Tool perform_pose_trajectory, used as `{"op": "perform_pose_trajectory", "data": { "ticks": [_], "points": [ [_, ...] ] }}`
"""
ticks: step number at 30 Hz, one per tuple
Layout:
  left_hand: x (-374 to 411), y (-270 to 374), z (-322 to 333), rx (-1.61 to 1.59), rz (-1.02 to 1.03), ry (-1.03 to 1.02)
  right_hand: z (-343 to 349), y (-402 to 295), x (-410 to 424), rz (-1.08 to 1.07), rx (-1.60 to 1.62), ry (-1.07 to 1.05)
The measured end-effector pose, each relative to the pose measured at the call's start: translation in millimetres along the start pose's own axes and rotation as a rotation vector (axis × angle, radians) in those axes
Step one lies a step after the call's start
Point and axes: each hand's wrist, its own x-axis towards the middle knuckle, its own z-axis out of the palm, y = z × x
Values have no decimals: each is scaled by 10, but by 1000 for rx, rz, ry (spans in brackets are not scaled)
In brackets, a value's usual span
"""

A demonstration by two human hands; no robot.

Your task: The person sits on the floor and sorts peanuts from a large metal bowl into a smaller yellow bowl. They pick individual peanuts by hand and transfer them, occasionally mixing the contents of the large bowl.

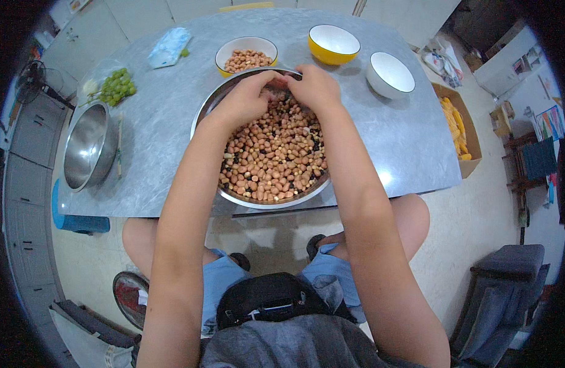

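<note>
A wide steel basin [273, 204] stands at the near edge of the table, holding peanuts [268, 172] mixed with black beans and small yellow kernels or beans. Both hands are over its far side. My left hand [248, 99] reaches down among the contents, its fingertips partly hidden. My right hand [313, 87] is at the far rim, fingers bent inward close to the left ones; whether either hand holds anything cannot be told. Just beyond the basin is a yellow-and-white bowl [221, 50] of peanuts [248, 60].
Right of it stand an empty yellow bowl [335, 41] and a white bowl [390, 76]. Leftward are green grapes [116, 87], a steel bowl [91, 147] and a pale blue-white packet [169, 47]. A cardboard box [472, 152] with yellow corn [453, 124] is beyond the table's right edge.
</note>
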Motion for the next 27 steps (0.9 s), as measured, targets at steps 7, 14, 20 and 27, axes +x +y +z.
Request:
{"op": "perform_pose_trajectory", "data": {
  "ticks": [7,14,20,27],
  "points": [
    [-66,24,-73,376,-105,-303,-19,-10,-23,-25,-4,21],
    [-128,199,4,773,-286,-501,-12,-12,-21,-15,21,22],
    [-146,219,116,780,-298,-420,-20,-10,-34,-17,27,32],
    [-127,121,18,558,-141,-274,-31,-28,-43,-8,29,33]
  ]
}}
